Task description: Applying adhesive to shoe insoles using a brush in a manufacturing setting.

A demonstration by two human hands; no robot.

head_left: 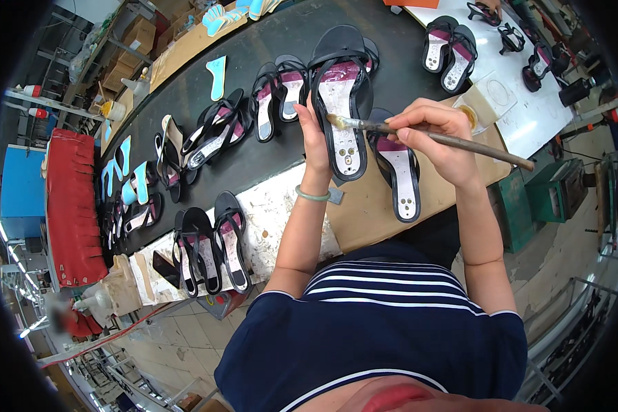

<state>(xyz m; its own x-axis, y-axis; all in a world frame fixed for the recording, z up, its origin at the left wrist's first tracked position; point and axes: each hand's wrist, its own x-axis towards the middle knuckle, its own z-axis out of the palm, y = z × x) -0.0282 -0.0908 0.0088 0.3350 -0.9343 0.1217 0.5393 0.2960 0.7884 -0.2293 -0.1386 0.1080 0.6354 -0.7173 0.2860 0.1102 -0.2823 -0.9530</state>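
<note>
My left hand point(316, 142), with a pale green bangle point(313, 196) at its wrist, is closed on the side of a black sandal point(340, 134). The sandal's pale, bare footbed faces up, purple near the toe, with metal studs at the heel. In my right hand point(443, 141) is a long-handled brush point(484, 145). Its bristles, coated in something yellowish, touch or hover just over the footbed near its left edge. A second black sandal point(404, 180) lies on the brown board under my right hand. Beside that hand stands a small tub point(470, 115) of yellowish stuff.
More black sandals point(279, 93) line the dark conveyor belt point(178, 103), with loose light-blue insole pieces point(217, 77) among them. Several sandals point(230, 240) rest on the stained white ledge at left. A white table point(529, 117) at right holds further sandals; another person's hand point(491, 5) shows there.
</note>
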